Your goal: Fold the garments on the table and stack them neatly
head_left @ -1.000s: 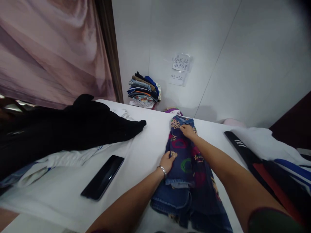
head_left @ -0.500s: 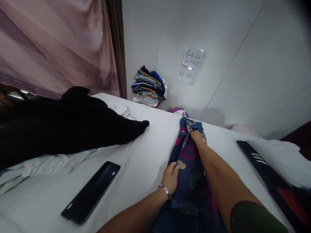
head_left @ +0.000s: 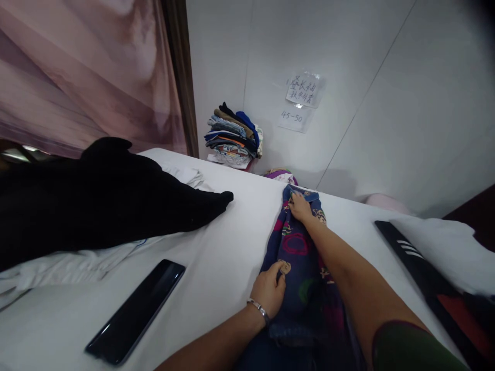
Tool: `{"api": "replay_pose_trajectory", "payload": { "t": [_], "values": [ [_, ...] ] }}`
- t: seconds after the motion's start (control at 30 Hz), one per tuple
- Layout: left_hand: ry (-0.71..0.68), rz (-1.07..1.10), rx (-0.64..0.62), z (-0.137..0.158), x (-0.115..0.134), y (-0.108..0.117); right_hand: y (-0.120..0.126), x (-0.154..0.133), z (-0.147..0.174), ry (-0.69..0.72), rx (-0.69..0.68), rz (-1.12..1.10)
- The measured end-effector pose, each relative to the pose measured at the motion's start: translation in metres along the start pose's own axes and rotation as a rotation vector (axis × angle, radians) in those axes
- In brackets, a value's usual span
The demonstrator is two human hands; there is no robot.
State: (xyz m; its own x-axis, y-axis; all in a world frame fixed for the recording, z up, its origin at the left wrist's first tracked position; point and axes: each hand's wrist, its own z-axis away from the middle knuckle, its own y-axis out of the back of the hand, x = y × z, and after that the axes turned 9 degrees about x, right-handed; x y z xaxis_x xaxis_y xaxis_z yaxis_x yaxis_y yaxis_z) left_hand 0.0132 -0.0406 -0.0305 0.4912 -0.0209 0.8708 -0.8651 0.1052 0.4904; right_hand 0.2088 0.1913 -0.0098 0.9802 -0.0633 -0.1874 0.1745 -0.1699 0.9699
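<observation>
A dark blue denim jacket with pink, green and tan patterns lies lengthwise on the white table, its collar end near the far edge. My left hand is closed on the left side of the jacket, thumb and fingers pinching the cloth beside a tan round patch. Further up, my right hand has its fingers closed on the fabric just below the collar. My right forearm crosses over part of the jacket's right side. The near end of the garment is dark and blurred.
A black garment lies over white clothing on the left. A dark phone rests on the white table. Black clothing with white stripes and white cloth are at right. Folded clothes are stacked beyond the far edge.
My right hand has shifted left across the jacket's collar end. My left hand keeps its pinch on the left side. The camera view has moved slightly.
</observation>
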Motion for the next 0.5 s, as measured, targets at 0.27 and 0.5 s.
{"api": "replay_pose_trajectory", "payload": {
  "t": [0.27, 0.5],
  "values": [
    [-0.072, -0.234, -0.123, 0.001, 0.005, 0.004, -0.016, -0.005, 0.007, 0.105, -0.141, 0.014],
    [-0.188, -0.475, -0.060, 0.005, 0.011, 0.017, 0.003, -0.015, 0.035, 0.122, -0.171, 0.046]
  ]
}}
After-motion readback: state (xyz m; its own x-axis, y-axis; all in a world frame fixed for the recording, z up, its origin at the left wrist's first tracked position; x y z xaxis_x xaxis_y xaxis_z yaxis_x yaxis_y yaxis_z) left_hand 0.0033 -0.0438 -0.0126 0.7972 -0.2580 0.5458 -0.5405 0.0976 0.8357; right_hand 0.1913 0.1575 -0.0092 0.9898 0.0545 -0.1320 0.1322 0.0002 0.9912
